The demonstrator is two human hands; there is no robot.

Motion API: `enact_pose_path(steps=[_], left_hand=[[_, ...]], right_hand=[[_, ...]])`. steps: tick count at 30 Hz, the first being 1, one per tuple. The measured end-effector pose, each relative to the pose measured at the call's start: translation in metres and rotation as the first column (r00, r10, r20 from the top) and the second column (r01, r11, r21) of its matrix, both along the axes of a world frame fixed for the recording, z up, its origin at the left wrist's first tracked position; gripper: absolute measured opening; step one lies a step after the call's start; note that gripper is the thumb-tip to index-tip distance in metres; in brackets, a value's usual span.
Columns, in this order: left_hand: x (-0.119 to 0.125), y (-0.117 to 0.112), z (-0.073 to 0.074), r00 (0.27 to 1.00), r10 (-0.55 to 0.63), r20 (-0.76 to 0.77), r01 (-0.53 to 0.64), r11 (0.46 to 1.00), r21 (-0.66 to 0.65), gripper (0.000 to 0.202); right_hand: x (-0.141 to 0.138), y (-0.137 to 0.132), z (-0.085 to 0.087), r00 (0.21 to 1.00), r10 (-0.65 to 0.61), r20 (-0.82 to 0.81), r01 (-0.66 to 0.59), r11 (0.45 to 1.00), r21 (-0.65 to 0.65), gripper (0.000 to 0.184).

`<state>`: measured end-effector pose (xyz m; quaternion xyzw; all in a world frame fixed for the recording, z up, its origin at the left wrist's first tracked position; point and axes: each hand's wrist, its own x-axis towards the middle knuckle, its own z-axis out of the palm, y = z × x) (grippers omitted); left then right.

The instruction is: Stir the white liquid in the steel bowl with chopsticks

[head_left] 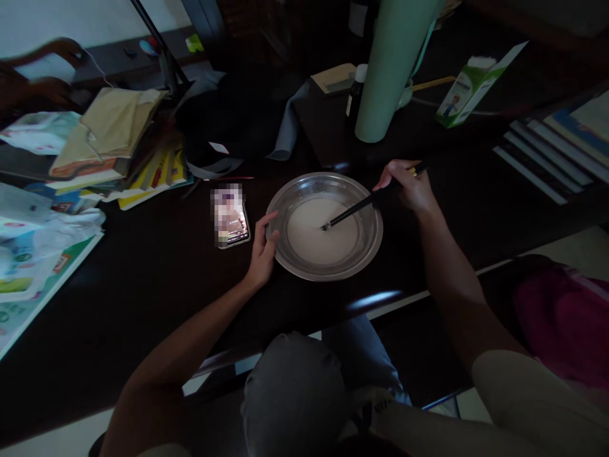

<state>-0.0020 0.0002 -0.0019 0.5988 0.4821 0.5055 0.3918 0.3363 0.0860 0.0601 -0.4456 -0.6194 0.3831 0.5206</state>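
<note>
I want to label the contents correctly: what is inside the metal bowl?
The metal bowl holds a white liquid. The tips of the dark chopsticks, held by the right hand, dip into it. The liquid hides the bowl's bottom.

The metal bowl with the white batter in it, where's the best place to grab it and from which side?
Grip the metal bowl by its wide, flat rim, probably from the left, where the left hand already rests against it. The right side is taken: the right hand holds chopsticks slanting into the white liquid. Keep it level.

Dark table (143, 279) w/ metal bowl (366, 254), phone (231, 219), books (547, 152), green bottle (387, 70)
</note>
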Motion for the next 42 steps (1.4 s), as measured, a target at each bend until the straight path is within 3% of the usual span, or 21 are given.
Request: enact_pose_path(steps=[6,12,19,26,31,38,42], left_hand=[[-0.0005,-0.0004,-0.0005,1.000,0.000,0.017,0.001,0.999,-0.036,0.048],[-0.0012,0.0000,-0.0029,0.999,-0.025,0.031,0.026,0.999,-0.022,0.045],[-0.0013,-0.0006,-0.0030,0.999,-0.026,0.023,0.027,0.999,-0.030,0.044],[-0.0010,-0.0006,-0.0022,0.999,-0.020,0.036,0.021,0.999,-0.036,0.045],[-0.0010,-0.0007,-0.0025,0.999,-0.019,0.031,0.020,1.000,-0.017,0.044],[-0.0004,-0.0002,-0.0031,0.999,-0.028,0.030,0.028,0.999,-0.015,0.045],[-0.0011,0.0000,-0.0032,1.000,-0.019,0.004,0.020,1.000,-0.008,0.044]], right_hand=[[-0.0054,-0.0023,-0.0013,0.986,0.156,0.052,-0.151,0.985,-0.087,0.046],[-0.0021,-0.0004,-0.0008,1.000,0.017,0.007,-0.017,0.999,-0.027,0.046],[-0.0029,-0.0013,-0.0051,0.985,0.169,0.045,-0.165,0.983,-0.082,0.043],[-0.0005,-0.0010,-0.0012,1.000,0.017,0.003,-0.017,0.999,-0.035,0.048],[-0.0035,-0.0032,-0.0002,0.989,0.140,0.043,-0.137,0.988,-0.077,0.044],[-0.0003,-0.0004,-0.0012,1.000,0.007,-0.001,-0.007,1.000,-0.018,0.048],[-0.0025,-0.0026,-0.0014,0.990,0.136,0.035,-0.133,0.989,-0.070,0.047]])
